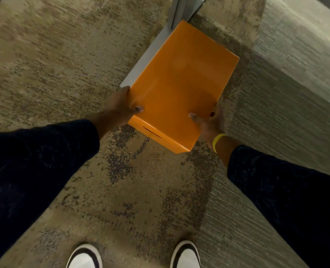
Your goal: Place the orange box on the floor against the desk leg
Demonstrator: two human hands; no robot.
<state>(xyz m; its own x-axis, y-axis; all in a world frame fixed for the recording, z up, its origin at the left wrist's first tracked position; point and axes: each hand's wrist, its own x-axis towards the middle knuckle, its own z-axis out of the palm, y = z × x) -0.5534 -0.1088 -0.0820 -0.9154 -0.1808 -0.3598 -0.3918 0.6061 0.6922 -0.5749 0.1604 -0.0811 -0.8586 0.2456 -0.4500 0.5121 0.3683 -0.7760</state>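
Mottled beige-brown carpet [54, 74] fills the left side, blurred. Person's left hand [119, 107], dark sleeve [34, 161] behind it, grips the near left edge of the orange box [179, 84], thumb on the lid, fingers down the side. Box is glossy, lid up, long axis running away from the person; dark slot on its near end face. Whether it rests on the floor or is held above it: cannot tell. Grey desk leg foot [141, 64] lies just beside the box's left long edge, partly covered by it; upright [181, 10] rises behind the far corner. Right hand [210, 122], yellow wristband [217, 141], clasps the near right corner. Paler ribbed carpet strip [286, 84] at right. White-and-black shoes [185, 255] at the bottom edge.
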